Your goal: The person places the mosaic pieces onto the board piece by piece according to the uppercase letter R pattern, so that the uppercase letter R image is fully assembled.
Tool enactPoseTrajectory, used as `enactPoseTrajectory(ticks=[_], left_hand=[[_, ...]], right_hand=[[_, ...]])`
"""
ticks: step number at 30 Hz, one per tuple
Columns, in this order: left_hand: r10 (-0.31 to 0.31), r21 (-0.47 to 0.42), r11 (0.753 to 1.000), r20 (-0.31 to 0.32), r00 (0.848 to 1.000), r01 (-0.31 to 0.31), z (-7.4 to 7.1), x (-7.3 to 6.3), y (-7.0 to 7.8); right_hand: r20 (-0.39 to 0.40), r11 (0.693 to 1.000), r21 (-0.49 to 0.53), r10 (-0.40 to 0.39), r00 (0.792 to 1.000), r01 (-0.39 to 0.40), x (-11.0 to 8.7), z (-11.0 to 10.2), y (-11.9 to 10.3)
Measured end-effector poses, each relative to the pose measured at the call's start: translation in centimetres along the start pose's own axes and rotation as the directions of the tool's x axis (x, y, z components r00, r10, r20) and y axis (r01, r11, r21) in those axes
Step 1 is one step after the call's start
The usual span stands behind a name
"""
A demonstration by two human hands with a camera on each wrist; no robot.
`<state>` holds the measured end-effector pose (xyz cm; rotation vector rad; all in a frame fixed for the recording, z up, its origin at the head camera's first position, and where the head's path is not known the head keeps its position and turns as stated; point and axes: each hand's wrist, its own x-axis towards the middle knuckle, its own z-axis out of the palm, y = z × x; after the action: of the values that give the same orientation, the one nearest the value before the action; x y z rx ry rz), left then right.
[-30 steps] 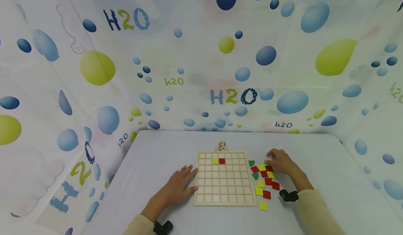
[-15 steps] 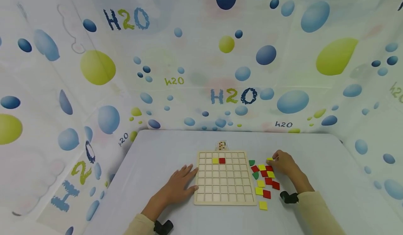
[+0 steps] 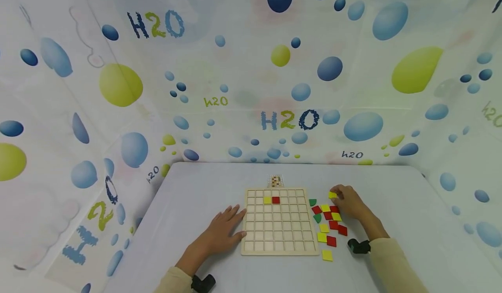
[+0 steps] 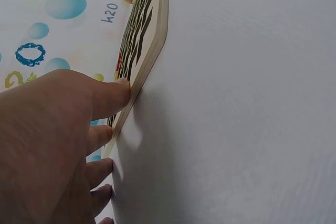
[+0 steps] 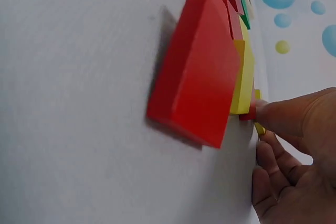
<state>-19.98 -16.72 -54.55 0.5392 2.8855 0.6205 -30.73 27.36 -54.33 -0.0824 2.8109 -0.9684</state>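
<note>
Just beyond the loose tiles, my right hand [image 3: 348, 201] pinches a yellow square tile [image 3: 332, 195] between thumb and fingertips. In the right wrist view part of that tile hides behind the thumb. My left hand [image 3: 222, 231] lies with fingers spread at the left edge of the wooden grid board [image 3: 280, 254], its thumb and index fingertip touching the rim. One yellow tile [image 3: 267, 200] and one red tile [image 3: 276, 200] sit side by side in the board's upper part. The left wrist view shows the thumb [image 4: 113, 98] resting against the board's side.
Right of the board lie several loose red and yellow square tiles, among them a red tile [image 3: 331, 241] and a yellow tile [image 3: 327, 255], plus green pieces [image 3: 317, 218]. A small printed pattern card [image 3: 275, 181] lies behind the board. A patterned curtain [image 3: 235, 66] closes off the far side.
The right hand has drawn the yellow tile out from beside the pile, and it now shows at the fingertips, slightly farther up and left. The left hand stays at the board.
</note>
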Motion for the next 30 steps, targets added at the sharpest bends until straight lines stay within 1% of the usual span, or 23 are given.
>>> enactPoseTrajectory(ticks=[5, 10, 13, 16, 21, 24, 30], left_hand=[[-0.002, 0.0, 1.0, -0.002, 1.0, 0.002, 0.0, 0.0, -0.1], [-0.002, -0.007, 1.0, 0.004, 1.0, 0.002, 0.1, 0.0, -0.3], [0.0, -0.005, 1.0, -0.002, 1.0, 0.0, 0.1, 0.0, -0.3], [0.003, -0.001, 1.0, -0.011, 1.0, -0.003, 0.1, -0.1, -0.3], [0.005, 0.003, 1.0, -0.014, 1.0, -0.005, 0.1, -0.1, -0.2], [0.003, 0.001, 1.0, -0.014, 1.0, -0.003, 0.1, -0.1, -0.2], [0.013, 0.006, 1.0, -0.015, 1.0, -0.013, 0.1, 0.0, -0.3]], right_hand=[[-0.005, 0.999, 0.027, -0.018, 1.0, 0.018, 0.4, 0.7, -0.7], [-0.024, 0.997, 0.008, -0.071, 0.997, 0.071, 1.3, 1.8, -1.6], [-0.032, 0.993, 0.009, -0.113, 0.993, 0.114, 1.8, 2.4, -2.7], [-0.021, 0.989, 0.015, -0.149, 0.989, 0.15, 2.1, 3.0, -4.0], [0.014, 0.975, 0.004, -0.222, 0.975, 0.222, 1.9, 4.1, -6.2], [0.033, 0.962, 0.001, -0.272, 0.962, 0.272, 1.6, 4.9, -7.4], [0.042, 0.95, -0.055, -0.304, 0.952, 0.306, 1.3, 6.7, -9.3]])
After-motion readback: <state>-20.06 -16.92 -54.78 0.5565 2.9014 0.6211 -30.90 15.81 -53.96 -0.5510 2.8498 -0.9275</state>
